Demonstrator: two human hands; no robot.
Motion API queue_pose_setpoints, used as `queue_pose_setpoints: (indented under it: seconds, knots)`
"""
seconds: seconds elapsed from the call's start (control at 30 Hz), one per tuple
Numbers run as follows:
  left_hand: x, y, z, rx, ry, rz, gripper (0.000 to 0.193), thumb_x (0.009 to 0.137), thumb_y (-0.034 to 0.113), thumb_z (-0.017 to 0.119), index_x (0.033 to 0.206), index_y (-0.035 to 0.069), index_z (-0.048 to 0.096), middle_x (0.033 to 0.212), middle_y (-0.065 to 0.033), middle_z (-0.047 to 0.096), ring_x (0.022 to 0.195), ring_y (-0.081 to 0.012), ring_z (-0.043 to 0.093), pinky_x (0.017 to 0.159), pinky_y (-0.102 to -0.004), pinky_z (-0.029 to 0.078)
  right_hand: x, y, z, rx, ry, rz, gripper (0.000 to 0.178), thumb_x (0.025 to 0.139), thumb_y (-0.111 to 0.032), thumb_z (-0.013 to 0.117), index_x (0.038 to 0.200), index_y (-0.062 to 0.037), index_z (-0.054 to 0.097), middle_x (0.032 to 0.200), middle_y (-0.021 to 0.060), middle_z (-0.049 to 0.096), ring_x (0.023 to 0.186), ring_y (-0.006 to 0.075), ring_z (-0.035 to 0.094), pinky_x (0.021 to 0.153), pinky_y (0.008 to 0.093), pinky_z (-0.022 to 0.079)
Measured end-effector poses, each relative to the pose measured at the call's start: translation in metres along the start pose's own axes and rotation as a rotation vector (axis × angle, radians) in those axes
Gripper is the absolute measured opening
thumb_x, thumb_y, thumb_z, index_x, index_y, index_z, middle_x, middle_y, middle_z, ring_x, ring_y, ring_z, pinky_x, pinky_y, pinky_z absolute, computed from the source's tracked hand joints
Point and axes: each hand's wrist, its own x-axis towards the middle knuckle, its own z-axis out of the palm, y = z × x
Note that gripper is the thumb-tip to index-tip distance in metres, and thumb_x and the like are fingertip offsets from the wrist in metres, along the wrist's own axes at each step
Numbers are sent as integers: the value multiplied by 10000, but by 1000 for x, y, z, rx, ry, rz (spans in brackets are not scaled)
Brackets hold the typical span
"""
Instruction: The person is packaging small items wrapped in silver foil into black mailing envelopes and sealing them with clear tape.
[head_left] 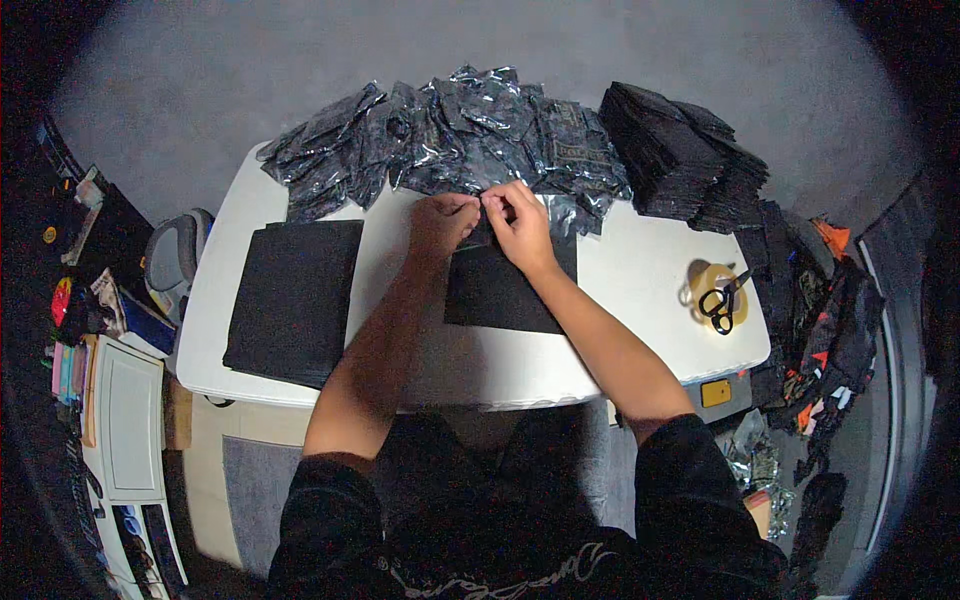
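My left hand (pixel 445 220) and my right hand (pixel 517 225) meet near the middle of the white table. The fingers of each are pinched together over the far end of a flat black folded piece (pixel 510 295), which looks like cloth. What lies between the fingertips is too small and dark to make out. Just beyond them spreads a heap of black pieces in shiny clear plastic bags (pixel 470 120). To the left of my left forearm lies a flat stack of black folded cloth (pixel 293 300).
A tall leaning stack of black folded pieces (pixel 680 155) stands at the far right of the white table (pixel 640 290). Black-handled scissors (pixel 722 305) rest on a yellowish tape roll (pixel 712 280) at the right. A grey chair (pixel 175 255) and white cabinet (pixel 128 420) stand left.
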Motion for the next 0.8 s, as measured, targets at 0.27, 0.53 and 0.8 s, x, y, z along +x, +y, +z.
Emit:
queue_pose_setpoints:
  seconds: [0.27, 0.53, 0.8]
  knots:
    - [-5, 6, 7, -24, 2, -4, 160, 938, 152, 715, 909, 2, 760, 736, 0, 683, 604, -72, 590, 545, -238, 471, -1, 4, -3, -8, 10, -16, 73, 934, -63, 706, 980, -7, 697, 895, 121, 646, 750, 226, 650, 668, 322, 518]
    - [-1, 4, 2, 98, -19, 59, 106, 903, 88, 714, 914, -11, 748, 747, -37, 708, 643, -105, 652, 605, -238, 529, -1, 0, -3, -11, -21, -11, 84, 936, -66, 705, 989, -2, 695, 894, 127, 647, 769, 236, 671, 676, 328, 529]
    - [-3, 3, 4, -107, -26, -2, 143, 894, 84, 735, 978, -32, 747, 844, -83, 756, 705, -125, 697, 674, -254, 576, 0, 3, -3, 23, -8, 24, 97, 933, -69, 699, 989, 9, 682, 917, 144, 681, 785, 258, 682, 689, 337, 532]
